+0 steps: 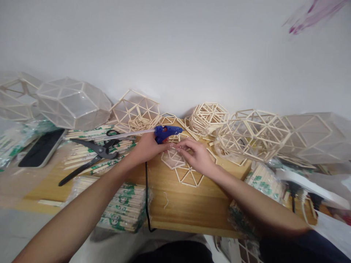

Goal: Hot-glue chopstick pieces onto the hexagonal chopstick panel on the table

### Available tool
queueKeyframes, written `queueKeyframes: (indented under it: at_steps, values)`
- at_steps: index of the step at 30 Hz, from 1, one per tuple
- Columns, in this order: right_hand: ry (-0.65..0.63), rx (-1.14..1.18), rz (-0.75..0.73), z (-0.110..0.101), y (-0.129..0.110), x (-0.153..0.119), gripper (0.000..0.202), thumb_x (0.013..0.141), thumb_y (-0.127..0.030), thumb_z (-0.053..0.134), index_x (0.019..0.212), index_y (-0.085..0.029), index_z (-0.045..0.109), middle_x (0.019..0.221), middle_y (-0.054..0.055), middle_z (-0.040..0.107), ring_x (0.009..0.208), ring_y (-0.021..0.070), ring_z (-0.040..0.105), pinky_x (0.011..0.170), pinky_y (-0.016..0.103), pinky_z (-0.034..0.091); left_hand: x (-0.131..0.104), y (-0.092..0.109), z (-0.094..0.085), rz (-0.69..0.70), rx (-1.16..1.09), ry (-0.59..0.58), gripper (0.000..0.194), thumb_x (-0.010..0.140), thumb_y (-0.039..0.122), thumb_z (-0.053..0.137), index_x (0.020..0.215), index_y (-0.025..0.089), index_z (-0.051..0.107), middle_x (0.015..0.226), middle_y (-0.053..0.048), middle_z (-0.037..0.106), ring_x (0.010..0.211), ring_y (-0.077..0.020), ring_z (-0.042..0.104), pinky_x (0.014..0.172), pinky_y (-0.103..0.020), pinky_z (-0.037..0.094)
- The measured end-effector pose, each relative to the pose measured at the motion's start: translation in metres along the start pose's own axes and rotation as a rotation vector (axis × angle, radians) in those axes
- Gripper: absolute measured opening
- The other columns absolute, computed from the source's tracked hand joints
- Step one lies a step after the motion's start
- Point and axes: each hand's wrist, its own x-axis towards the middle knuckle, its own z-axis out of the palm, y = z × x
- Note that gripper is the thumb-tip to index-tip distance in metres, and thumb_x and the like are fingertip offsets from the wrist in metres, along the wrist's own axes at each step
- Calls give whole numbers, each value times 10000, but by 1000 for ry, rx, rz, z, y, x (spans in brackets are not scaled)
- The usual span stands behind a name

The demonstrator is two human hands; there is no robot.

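Observation:
A blue hot glue gun [168, 130] is gripped in my left hand [146, 148], its nozzle facing right and a long clear glue stick trailing out to the left. My left thumb stretches to the right, close to the fingertips of my right hand [196, 155]. The right fingers are pinched together over a covered stick frame [172, 159]; what lies between them is too small to make out. Just below, an open hexagonal frame of wooden sticks [189, 177] lies flat on the wooden table [189, 212].
Black pliers [101, 151], a phone [42, 148] and bundled chopsticks [123, 208] lie left. Stick frames [210, 117] and a covered polyhedron [74, 104] line the wall. A white power strip [312, 186] sits right. A black cord [147, 197] crosses the front edge.

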Motion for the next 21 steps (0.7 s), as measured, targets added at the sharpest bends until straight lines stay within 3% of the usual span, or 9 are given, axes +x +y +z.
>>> queueKeyframes:
  at_steps: [8, 14, 18, 21]
  values:
    - [15, 4, 43, -1, -4, 1, 125, 1133, -260, 735, 1131, -247, 859, 1061, 76, 880, 951, 243, 814, 882, 378, 631, -2, 1, 1, -37, -16, 36, 409, 751, 554, 950, 846, 251, 692, 798, -10, 741, 790, -231, 692, 764, -359, 581]
    - [101, 37, 200, -1, 1, 1, 308, 1141, -366, 717, 1419, -245, 771, 934, 17, 783, 808, 219, 727, 769, 357, 581, -1, 4, -2, -85, -17, 122, 422, 735, 587, 928, 861, 250, 707, 736, -5, 739, 715, -218, 684, 684, -340, 545]
    - [108, 149, 248, 0, 4, 1, 533, 1135, -418, 739, 1634, -285, 609, 983, 21, 827, 853, 237, 778, 826, 389, 613, 0, 4, -4, -102, -42, 179, 448, 733, 611, 942, 866, 255, 704, 715, -4, 743, 677, -220, 705, 662, -340, 563]
    - [72, 177, 280, 0, 3, 1, 498, 1144, -470, 738, 1595, -299, 612, 976, 24, 849, 859, 244, 793, 847, 409, 627, -1, 5, -4, -95, -38, 190, 465, 747, 635, 940, 864, 257, 696, 727, -14, 755, 677, -222, 718, 652, -336, 561]
